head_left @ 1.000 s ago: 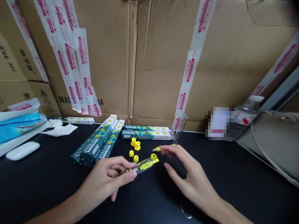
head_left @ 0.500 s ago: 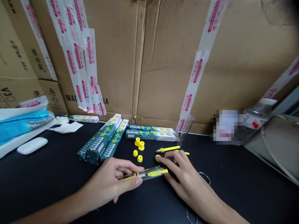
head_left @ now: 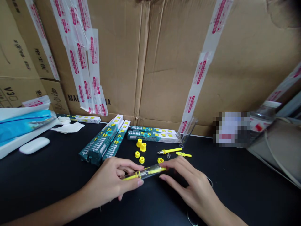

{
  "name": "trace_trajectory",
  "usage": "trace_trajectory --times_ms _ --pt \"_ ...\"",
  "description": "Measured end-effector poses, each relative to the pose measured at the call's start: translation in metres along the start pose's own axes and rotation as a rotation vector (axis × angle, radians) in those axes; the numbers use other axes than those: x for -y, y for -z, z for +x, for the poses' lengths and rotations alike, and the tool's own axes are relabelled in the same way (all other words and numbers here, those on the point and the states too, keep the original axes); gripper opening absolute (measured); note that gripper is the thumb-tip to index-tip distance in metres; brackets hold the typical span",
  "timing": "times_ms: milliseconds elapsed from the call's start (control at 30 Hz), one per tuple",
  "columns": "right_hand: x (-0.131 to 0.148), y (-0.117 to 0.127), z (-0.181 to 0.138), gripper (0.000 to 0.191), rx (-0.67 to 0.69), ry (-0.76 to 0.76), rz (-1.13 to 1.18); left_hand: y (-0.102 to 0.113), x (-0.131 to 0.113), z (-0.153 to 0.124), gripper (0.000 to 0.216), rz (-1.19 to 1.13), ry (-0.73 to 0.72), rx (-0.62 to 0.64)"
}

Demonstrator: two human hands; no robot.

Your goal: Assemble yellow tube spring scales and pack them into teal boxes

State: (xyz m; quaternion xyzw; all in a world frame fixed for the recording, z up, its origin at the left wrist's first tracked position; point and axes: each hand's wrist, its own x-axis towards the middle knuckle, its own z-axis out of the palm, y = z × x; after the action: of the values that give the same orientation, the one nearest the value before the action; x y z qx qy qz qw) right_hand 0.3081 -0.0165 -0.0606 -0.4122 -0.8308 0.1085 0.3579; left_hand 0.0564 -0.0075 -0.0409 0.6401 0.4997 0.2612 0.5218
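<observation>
Thumb and fingers of my left hand point(head_left: 117, 179) are closed around a spring scale point(head_left: 144, 173), a clear tube with yellow and metal parts inside, its right end tilted slightly up. At that end, thumb and forefinger of my right hand point(head_left: 188, 182) are apart, with the yellow tip between them; the forefinger is at or touching it. Just beyond lies a yellow ring cap point(head_left: 160, 160). Behind it are a yellow rod with a metal end point(head_left: 169, 151), a small spring point(head_left: 168, 155) and a flat yellow piece point(head_left: 183, 154). Several yellow caps point(head_left: 143, 147) stand left of these.
Green-and-white boxes point(head_left: 101, 141) lie left of centre, more point(head_left: 152, 136) along the cardboard wall point(head_left: 171, 62). A clear tube point(head_left: 188, 133) leans there. On the left are a white rounded object point(head_left: 34, 146) and tissue point(head_left: 68, 127); a bottle point(head_left: 262, 121) and bag point(head_left: 278, 147) stand right.
My right hand has drawn back from the ring cap to the tube's right end, uncovering the small spring and flat yellow piece. The yellow part protrudes less from the tube. My left hand keeps its grip.
</observation>
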Motion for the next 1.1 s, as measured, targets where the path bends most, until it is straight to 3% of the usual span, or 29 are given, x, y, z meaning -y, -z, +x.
trace_trajectory --times_ms 133,267,400,533,667,933,1100 --pt "0.004 -0.001 0.001 0.011 -0.032 -0.07 0.045 0.002 0.001 0.001 0.041 -0.026 -0.033 0.037" --pt "0.007 0.0 0.003 0.021 -0.052 -0.178 0.141 0.003 -0.001 0.0 0.043 -0.03 -0.044 0.027" --pt "0.006 0.002 0.002 0.035 -0.043 -0.146 0.117 0.0 -0.005 -0.003 0.038 -0.065 -0.043 -0.01" --pt "-0.001 0.001 0.005 0.026 -0.076 -0.121 0.014 -0.003 -0.004 -0.004 0.035 -0.061 -0.035 -0.019" --pt "-0.007 -0.009 0.024 0.018 -0.098 -0.093 -0.08 -0.004 -0.003 -0.003 0.036 -0.048 -0.027 -0.02" --pt "-0.016 -0.048 0.079 0.04 -0.116 -0.173 -0.108 -0.004 -0.005 -0.003 0.028 -0.08 -0.06 -0.034" --pt "-0.022 -0.052 0.084 0.014 -0.118 -0.2 -0.066 -0.005 -0.007 -0.004 0.028 -0.078 -0.058 -0.041"
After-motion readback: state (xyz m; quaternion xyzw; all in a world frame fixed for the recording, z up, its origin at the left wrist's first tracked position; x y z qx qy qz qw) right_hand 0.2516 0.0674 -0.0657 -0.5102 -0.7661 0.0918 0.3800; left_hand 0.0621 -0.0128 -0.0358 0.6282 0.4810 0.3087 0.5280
